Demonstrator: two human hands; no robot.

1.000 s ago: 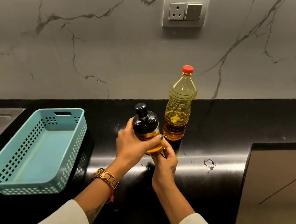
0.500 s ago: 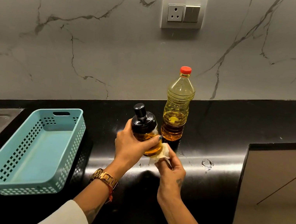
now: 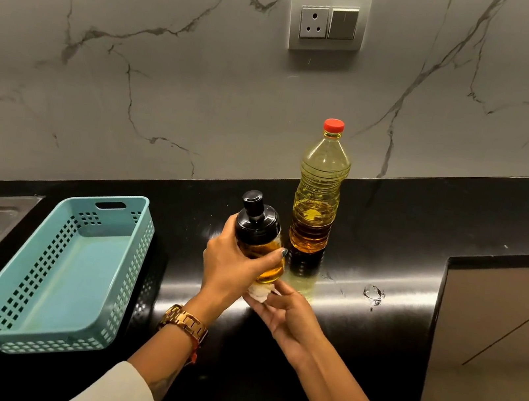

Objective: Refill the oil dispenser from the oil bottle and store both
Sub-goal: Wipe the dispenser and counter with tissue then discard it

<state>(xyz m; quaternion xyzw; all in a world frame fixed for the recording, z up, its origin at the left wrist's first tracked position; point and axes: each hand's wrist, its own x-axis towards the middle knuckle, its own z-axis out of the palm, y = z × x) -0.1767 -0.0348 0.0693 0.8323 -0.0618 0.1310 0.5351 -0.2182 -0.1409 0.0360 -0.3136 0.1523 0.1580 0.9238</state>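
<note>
We note the right hand (image 3: 286, 314) nearest us, palm turned up, its fingers (image 3: 266, 299) fairly straight and pressing a small white cloth (image 3: 259, 292) against the underside of the dispenser; whether they pinch the cloth, we cannot tell. Directly above those fingers, the left hand (image 3: 231, 269) grips the oil dispenser (image 3: 260, 238) round its glass body, thumb on the right side, fingers curled behind. The dispenser is held clear of the black counter (image 3: 386, 254), its long axis near upright and leaning slightly left and away from us, black pump top uppermost. It holds amber oil. A gold watch (image 3: 184, 323) sits on the left wrist. Just beyond and right of the left fingers, the oil bottle (image 3: 320, 188) stands upright on the counter, red cap on, about half full. Well left of both hands lies a teal basket (image 3: 132, 238), its long axis running away from us.
</note>
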